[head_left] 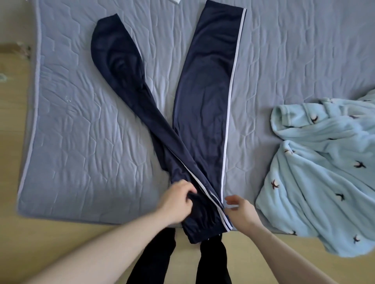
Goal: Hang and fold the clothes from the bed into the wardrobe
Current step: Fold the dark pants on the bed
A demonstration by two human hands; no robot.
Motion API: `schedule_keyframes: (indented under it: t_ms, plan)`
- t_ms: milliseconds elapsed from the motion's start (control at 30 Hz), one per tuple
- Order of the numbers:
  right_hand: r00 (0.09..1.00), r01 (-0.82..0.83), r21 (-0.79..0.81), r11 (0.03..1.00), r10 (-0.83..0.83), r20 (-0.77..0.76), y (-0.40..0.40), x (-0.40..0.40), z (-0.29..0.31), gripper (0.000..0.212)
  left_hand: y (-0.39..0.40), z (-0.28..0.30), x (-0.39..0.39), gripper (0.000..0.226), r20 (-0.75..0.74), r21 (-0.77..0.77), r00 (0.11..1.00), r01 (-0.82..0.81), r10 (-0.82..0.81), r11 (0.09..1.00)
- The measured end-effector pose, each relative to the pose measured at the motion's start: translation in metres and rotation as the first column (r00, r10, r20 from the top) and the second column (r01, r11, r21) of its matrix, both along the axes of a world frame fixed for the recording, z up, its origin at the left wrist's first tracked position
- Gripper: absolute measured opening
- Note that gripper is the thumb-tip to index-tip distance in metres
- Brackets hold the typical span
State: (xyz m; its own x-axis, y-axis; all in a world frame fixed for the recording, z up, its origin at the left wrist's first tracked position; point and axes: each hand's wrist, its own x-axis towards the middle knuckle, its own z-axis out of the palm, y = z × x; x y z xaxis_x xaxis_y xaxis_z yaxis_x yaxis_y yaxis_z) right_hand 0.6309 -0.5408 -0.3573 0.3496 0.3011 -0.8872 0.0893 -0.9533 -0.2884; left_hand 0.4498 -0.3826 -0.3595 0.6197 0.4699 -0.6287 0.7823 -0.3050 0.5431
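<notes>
Navy track trousers (pixel 203 97) with white side stripes lie spread in a V on the grey-blue quilted bed (pixel 81 125), with the near end hanging over the bed's front edge. My left hand (pixel 178 202) pinches a fold of the dark cloth at that near end. My right hand (pixel 241 210) rests at the striped edge just right of it, fingers apart and curled, touching the cloth without a clear grip. A light blue fleece garment (pixel 316 174) with small dark bird prints lies crumpled on the bed at the right.
A wooden floor (pixel 40 243) runs along the bed's front and left sides. My dark-clad legs (pixel 203 263) stand against the front edge. A bit of white cloth (pixel 176 1) peeks in at the top edge.
</notes>
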Motion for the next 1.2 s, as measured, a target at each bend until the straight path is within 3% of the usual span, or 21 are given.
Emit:
schedule_keyframes:
  t_ms: [67,133,300,433,533,600,667,733,767,867,967,1067,1200]
  plan:
    - [1.000,-0.014,0.017,1.000,0.014,-0.018,0.013,-0.008,-0.006,0.044,0.046,-0.012,-0.004,0.028,-0.099,0.043,0.905,-0.412,0.414,0.910]
    - [0.999,-0.047,0.048,0.998,0.048,-0.009,0.025,-0.016,-0.013,0.055,0.093,-0.025,-0.004,0.037,-0.165,0.108,0.766,-0.612,0.621,0.784]
    - [0.990,-0.138,0.040,0.990,0.137,0.039,0.042,-0.034,-0.035,0.063,0.158,-0.050,0.019,0.071,-0.213,0.019,0.574,-0.807,0.791,0.591]
    - [0.987,-0.157,0.026,0.987,0.156,0.021,0.044,-0.042,-0.043,0.001,0.174,-0.057,0.051,0.066,-0.204,-0.140,0.454,-0.890,0.867,0.433]
    - [0.991,0.024,0.024,0.999,-0.021,-0.129,0.045,-0.042,-0.037,0.021,0.181,-0.055,0.075,0.071,-0.155,-0.089,0.423,-0.906,0.893,0.414]
    - [0.969,0.146,-0.001,0.989,-0.143,-0.200,0.045,-0.037,-0.030,0.022,0.184,-0.043,0.096,0.071,-0.037,-0.052,0.462,-0.886,0.886,0.460]
    - [0.948,0.193,-0.037,0.980,-0.196,-0.251,0.041,-0.029,-0.025,0.018,0.180,-0.028,0.120,0.066,0.121,0.088,0.616,-0.788,0.778,0.610]
    - [0.937,0.202,-0.083,0.976,-0.217,-0.273,0.037,-0.021,-0.021,0.023,0.172,-0.015,0.146,0.058,0.276,0.230,0.773,-0.630,0.571,0.742]
    - [0.932,0.190,-0.110,0.976,-0.215,-0.293,0.036,-0.018,-0.020,0.016,0.168,-0.010,0.158,0.065,0.309,0.272,0.835,-0.536,0.455,0.799]
    - [0.932,0.118,-0.174,0.978,-0.170,-0.320,0.029,-0.013,-0.024,0.020,0.153,-0.007,0.191,0.091,0.237,0.282,0.965,-0.183,0.117,0.942]
    - [0.957,0.094,-0.183,0.979,-0.139,-0.254,0.021,-0.015,-0.036,0.025,0.141,-0.015,0.211,0.091,0.061,0.153,0.989,0.122,-0.132,0.981]
    - [0.988,0.010,-0.145,0.989,-0.031,-0.149,0.021,-0.013,-0.040,0.020,0.143,-0.032,0.202,0.069,-0.017,0.121,1.000,0.027,-0.025,0.992]
    - [0.989,-0.151,-0.143,0.978,0.148,-0.029,0.039,0.006,-0.041,0.016,0.183,-0.056,0.154,0.051,-0.009,0.273,0.970,-0.231,0.242,0.934]
